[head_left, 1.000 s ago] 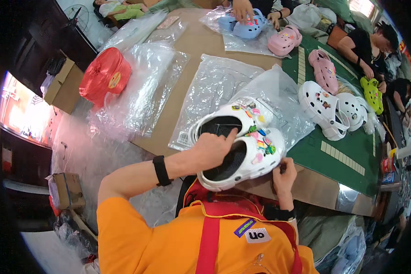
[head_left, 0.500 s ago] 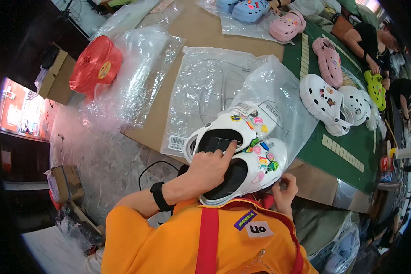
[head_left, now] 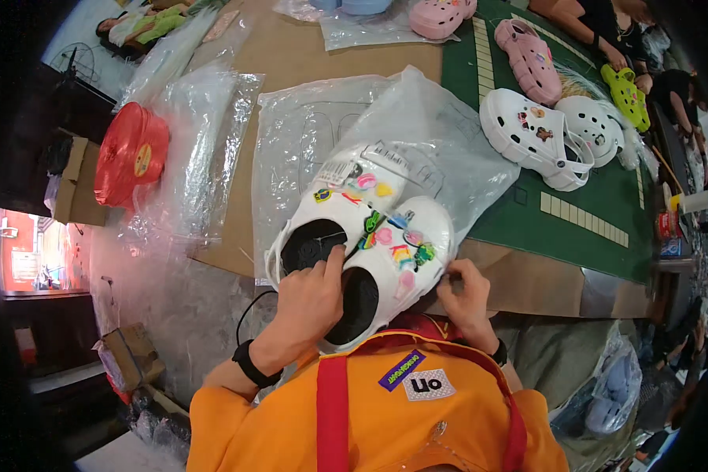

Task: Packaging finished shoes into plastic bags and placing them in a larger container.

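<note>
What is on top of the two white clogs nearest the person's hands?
Colourful charms dot both clogs; a clear bag overlaps the left clog's toe. Whatever lies beneath the left hand is covered.

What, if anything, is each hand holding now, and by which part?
Left hand: the pair of white clogs, held where their inner opening rims meet. Right hand: beside the right clog; whether it grips anything cannot be told.

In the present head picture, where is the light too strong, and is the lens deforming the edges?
Head view: the opening at left looks washed out; glare streaks the clear plastic bags; fisheye rim goes black at both sides; charm-covered white clogs look fairly sharp.
</note>
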The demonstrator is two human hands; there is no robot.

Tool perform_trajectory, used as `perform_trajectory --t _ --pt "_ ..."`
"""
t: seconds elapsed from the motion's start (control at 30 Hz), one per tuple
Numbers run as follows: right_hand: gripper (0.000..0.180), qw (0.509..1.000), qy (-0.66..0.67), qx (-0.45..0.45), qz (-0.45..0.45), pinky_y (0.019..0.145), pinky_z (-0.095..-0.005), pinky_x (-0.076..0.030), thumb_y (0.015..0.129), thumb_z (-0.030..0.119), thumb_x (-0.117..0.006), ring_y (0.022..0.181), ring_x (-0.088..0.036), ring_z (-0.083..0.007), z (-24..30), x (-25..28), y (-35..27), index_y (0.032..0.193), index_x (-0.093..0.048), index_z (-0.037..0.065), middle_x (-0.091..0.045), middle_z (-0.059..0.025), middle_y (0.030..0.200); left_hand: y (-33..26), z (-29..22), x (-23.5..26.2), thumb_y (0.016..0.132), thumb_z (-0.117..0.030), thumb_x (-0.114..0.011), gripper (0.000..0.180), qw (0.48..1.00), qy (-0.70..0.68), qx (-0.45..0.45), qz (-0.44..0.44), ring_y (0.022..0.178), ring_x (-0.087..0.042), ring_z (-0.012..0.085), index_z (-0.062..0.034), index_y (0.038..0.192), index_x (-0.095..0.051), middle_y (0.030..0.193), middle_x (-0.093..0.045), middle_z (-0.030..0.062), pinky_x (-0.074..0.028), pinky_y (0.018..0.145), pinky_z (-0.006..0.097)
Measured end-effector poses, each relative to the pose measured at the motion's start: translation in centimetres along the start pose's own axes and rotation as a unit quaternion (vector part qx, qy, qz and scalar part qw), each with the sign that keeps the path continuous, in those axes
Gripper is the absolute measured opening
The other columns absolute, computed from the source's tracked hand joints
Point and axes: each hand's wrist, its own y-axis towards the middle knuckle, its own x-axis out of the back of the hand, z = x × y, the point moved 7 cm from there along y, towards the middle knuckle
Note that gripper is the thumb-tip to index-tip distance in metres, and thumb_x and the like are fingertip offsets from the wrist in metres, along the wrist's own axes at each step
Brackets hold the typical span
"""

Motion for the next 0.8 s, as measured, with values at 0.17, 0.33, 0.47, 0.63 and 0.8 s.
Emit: perform_trajectory --t 0.17,0.33,0.47,0.63,0.8 --pt "0.018 0.997 -0.016 -0.076 0.012 0.055 -0.0329 -0.047 0.071 0.005 -0.061 0.059 -0.058 -0.0244 -1.4 -1.0 -0.2 0.087 -0.053 0.001 -0.057 -0.0142 0.072 1.7 0.8 0.3 0.072 -0.018 -0.064 0.031 0.999 -0.021 -0.019 0.036 0.063 -0.06 0.0296 -0.0012 0.094 -0.05 0.074 -0.056 0.0126 -0.046 0.051 0.037" --pt "0.015 0.997 -0.075 -0.014 0.026 0.054 -0.0363 -0.046 0.072 0.005 -0.06 0.061 -0.057 -0.0293 0.3 -0.9 1.0 0.084 -0.053 0.002 -0.056 -0.0143 0.073 4.6 2.6 -1.9 0.07 -0.026 -0.066 0.038 0.993 -0.047 -0.023 0.108 0.066 -0.059 0.0361 0.002 0.09 -0.049 0.079 -0.057 0.0172 -0.048 0.057 0.042" --pt "0.011 0.995 -0.085 0.037 0.035 0.053 -0.0372 -0.045 0.071 0.002 -0.059 0.061 -0.055 -0.0314 1.9 -0.8 1.2 0.08 -0.053 0.002 -0.054 -0.0135 0.071 4.9 2.9 -2.5 0.068 -0.017 -0.064 0.033 0.996 -0.061 -0.028 0.05 0.062 -0.059 0.0356 0.0034 0.089 -0.049 0.075 -0.058 0.0163 -0.048 0.055 0.042" --pt "0.011 0.989 -0.11 0.095 0.04 0.051 -0.0365 -0.044 0.069 0.001 -0.059 0.059 -0.055 -0.0298 2.7 -0.9 0.7 0.078 -0.052 0.003 -0.052 -0.0122 0.068 4.0 2.2 -2.1 0.064 -0.009 -0.062 0.029 0.997 -0.072 -0.014 -0.003 0.06 -0.059 0.0341 0.0033 0.087 -0.049 0.073 -0.058 0.0153 -0.048 0.053 0.041" --pt "0.013 0.977 -0.148 0.146 0.049 0.048 -0.0369 -0.043 0.067 0.003 -0.061 0.055 -0.053 -0.0288 3.0 -1.2 0.3 0.075 -0.051 0.004 -0.05 -0.0109 0.066 4.1 1.4 -1.8 0.063 -0.008 -0.063 0.031 1.0 -0.018 -0.008 0.006 0.06 -0.06 0.0322 0.0026 0.088 -0.048 0.072 -0.057 0.0148 -0.047 0.051 0.039"
